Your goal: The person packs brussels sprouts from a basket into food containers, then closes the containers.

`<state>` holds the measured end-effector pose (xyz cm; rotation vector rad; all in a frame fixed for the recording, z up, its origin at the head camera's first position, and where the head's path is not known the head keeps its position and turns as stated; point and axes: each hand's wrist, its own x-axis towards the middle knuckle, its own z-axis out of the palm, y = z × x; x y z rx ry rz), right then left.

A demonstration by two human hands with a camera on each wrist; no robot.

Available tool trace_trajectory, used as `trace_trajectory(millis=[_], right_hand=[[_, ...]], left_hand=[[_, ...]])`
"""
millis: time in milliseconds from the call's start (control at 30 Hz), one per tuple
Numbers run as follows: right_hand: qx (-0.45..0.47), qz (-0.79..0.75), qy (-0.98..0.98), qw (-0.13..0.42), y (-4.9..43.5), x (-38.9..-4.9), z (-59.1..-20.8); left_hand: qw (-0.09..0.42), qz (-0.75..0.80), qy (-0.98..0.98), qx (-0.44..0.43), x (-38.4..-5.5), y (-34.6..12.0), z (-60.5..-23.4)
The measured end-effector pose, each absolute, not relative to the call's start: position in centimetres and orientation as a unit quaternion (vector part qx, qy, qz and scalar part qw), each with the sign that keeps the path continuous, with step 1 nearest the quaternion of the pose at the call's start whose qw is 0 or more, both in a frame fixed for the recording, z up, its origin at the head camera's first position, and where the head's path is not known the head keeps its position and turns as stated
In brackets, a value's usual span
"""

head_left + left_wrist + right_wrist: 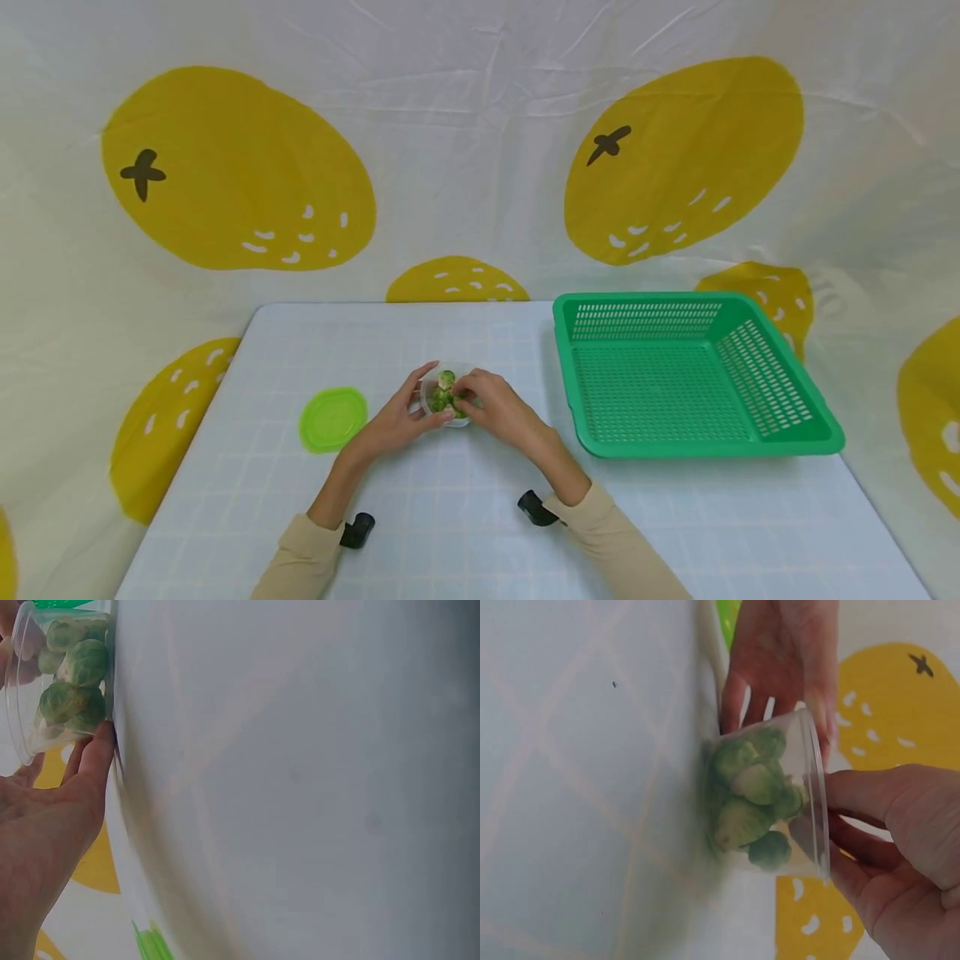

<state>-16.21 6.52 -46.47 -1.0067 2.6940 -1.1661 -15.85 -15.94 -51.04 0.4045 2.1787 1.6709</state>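
A clear plastic tub (819, 832) full of green Brussels sprouts (84, 664) stands upright on the table. My left hand (397, 423) holds it from the left, thumb on the near side and fingers round the far side. From the right, my right hand (495, 404) reaches over the rim, its fingertips down inside the tub. The right wrist view shows the right thumb and fingers (855, 874) pinching a Brussels sprout (791, 801) near the top of the pile; the tub wall blurs the fingertips.
On the left of the table lies a round lime-green lid (333, 420). A large green slatted basket (577, 417) stands at the right, holding nothing. A pale checked cloth (450, 517) covers the table, and a fruit-print curtain (465, 167) hangs behind.
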Motion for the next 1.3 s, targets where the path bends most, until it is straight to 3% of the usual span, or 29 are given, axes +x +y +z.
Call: trace_trajectory(millis=[333, 500, 733, 1000, 1300], right_hand=[[-0.326, -0.426, 0.843, -0.04, 7.6, -15.8, -47.3], [-0.293, -0.432, 0.849, -0.083, 8.2, -15.7, -47.7], [-0.258, -0.446, 0.851, -0.104, 8.8, -15.6, -48.4], [-0.242, -0.474, 0.843, -0.077, 9.2, -15.2, -49.0], [-0.214, -0.513, 0.83, 0.048, 9.0, -14.6, -49.6]], left_hand=[[0.172, 0.584, 0.78, 0.145, -16.0, -15.9, -51.2], [0.173, 0.585, 0.78, 0.143, -16.0, -15.9, -51.2], [0.171, 0.584, 0.781, 0.143, -16.1, -15.8, -51.2], [0.175, 0.586, 0.778, 0.144, -16.1, -15.8, -51.2], [0.192, 0.581, 0.779, 0.137, -16.0, -16.0, -51.1]])
